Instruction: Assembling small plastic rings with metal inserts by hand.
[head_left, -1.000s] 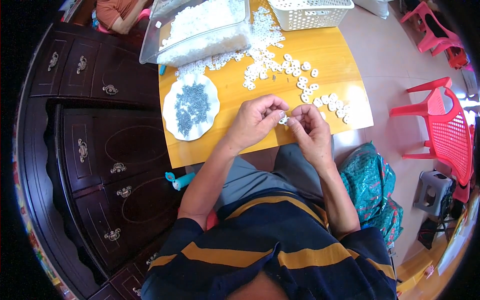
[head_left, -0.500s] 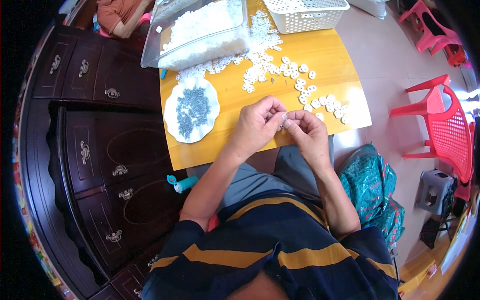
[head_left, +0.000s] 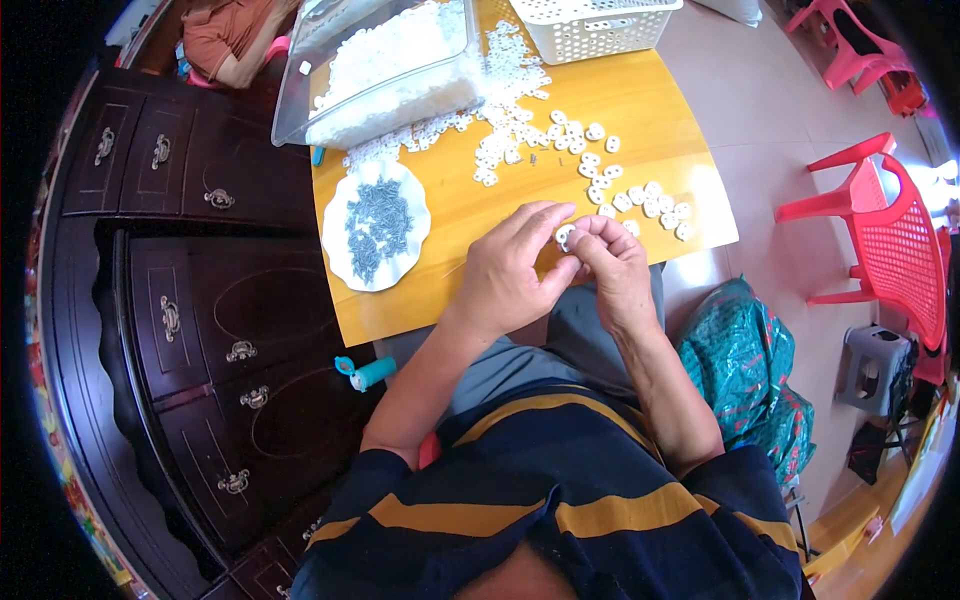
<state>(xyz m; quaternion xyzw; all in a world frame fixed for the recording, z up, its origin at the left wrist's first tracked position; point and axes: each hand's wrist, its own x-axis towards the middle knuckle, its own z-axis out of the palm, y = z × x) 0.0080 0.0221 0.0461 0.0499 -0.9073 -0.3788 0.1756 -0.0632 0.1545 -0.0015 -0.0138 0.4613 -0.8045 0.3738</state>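
Note:
My right hand (head_left: 618, 268) pinches a small white oval plastic piece (head_left: 564, 236) with dark holes between thumb and fingers. Close on its left, my left hand (head_left: 508, 268) has its thumb and fingers apart, curved around the piece; nothing shows in its grip. Similar white two-holed pieces (head_left: 653, 208) lie loose on the yellow table (head_left: 460, 245) just beyond my right hand. Left of my left hand stands a white wavy-rimmed plate (head_left: 336, 232) with a heap of small grey metal screws or pins (head_left: 380, 222). A few such metal bits (head_left: 533, 159) lie on the tabletop.
A clear plastic bin (head_left: 390, 118) full of white pieces and a perforated white basket (head_left: 600, 42) stand at the far side. Dark drawers (head_left: 200, 290) line the left. A green bag (head_left: 740, 370) and red chair (head_left: 890, 240) are at right; another person's arm (head_left: 250, 60) shows far left.
My hands have moved apart: the left thumb and fingers have opened, and the white piece now shows in my right fingers. The whole view has shifted slightly.

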